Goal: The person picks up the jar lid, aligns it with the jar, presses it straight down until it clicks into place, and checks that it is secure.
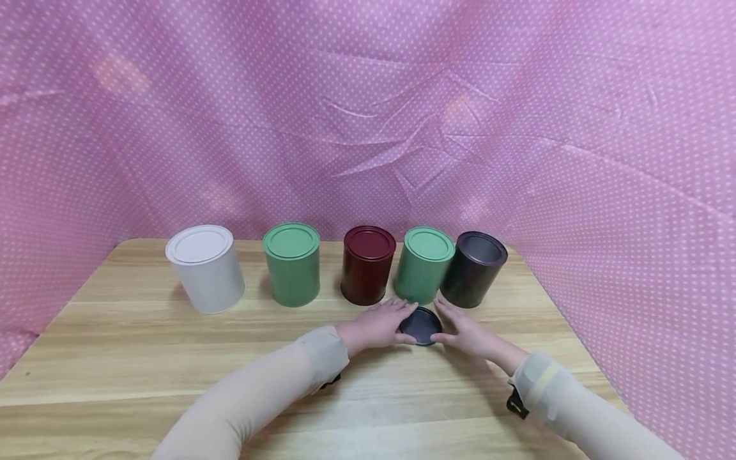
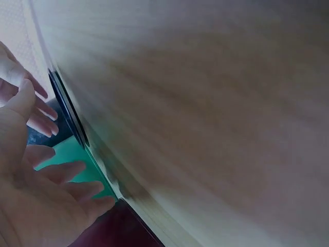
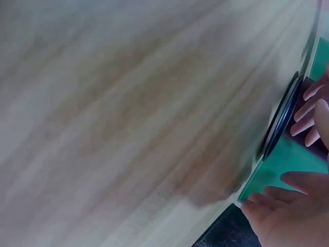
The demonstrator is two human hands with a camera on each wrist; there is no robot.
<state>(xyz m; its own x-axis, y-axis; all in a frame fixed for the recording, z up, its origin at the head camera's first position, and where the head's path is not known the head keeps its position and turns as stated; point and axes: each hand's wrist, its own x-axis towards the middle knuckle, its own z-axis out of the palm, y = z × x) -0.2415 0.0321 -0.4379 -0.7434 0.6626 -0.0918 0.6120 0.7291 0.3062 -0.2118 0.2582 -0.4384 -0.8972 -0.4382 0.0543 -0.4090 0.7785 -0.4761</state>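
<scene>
A round black lid (image 1: pixel 421 326) lies flat on the wooden table in front of the right-hand green can (image 1: pixel 422 271). My left hand (image 1: pixel 381 324) is at the lid's left side, thumb and fingers spread around its edge. From the right, my right hand (image 1: pixel 466 331) flanks the same lid with its thumb near the front rim and its fingers reaching toward the cans. Both wrist views show the fingers extended and the lid (image 2: pixel 68 108) edge-on, low against the tabletop. Neither hand grips anything.
Along the back of the table (image 1: pixel 172 377) stand a white can (image 1: pixel 213 281), another green can (image 1: pixel 295 278), a dark red can (image 1: pixel 365 275) and a black can (image 1: pixel 470 278) close beside the right-hand green one. Pink dotted cloth (image 1: pixel 368 115) hangs behind and at both sides.
</scene>
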